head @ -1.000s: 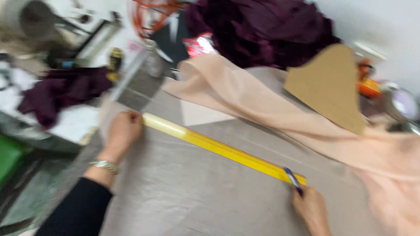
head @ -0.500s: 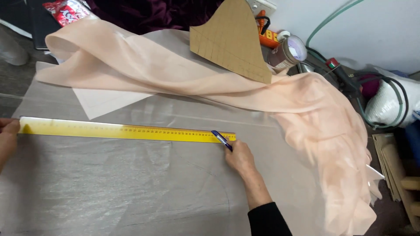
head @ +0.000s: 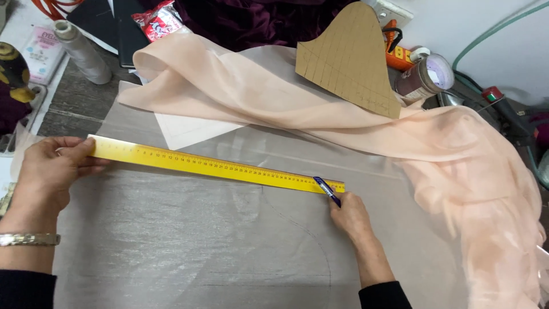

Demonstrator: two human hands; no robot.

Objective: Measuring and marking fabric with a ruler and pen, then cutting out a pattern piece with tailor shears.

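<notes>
Sheer grey fabric point(head: 171, 252) covers the worktable, smooth and bare along its near edge, with a faint curved line drawn on it. At the left, the left hand point(head: 48, 171) lies flat, fingers spread, pressing down the end of a long yellow ruler point(head: 211, 166). That ruler slants rightward to the right hand point(head: 350, 216), whose fingers pinch a blue pen point(head: 326, 190), its tip seemingly at the ruler's edge. Beyond, rumpled peach chiffon point(head: 343, 123) crowds the right side beneath a stiff brown cardboard pattern point(head: 351, 60).

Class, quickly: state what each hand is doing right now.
Left hand: open, pressing down the yellow ruler.
Right hand: closed on a blue pen at the ruler's end.
</notes>
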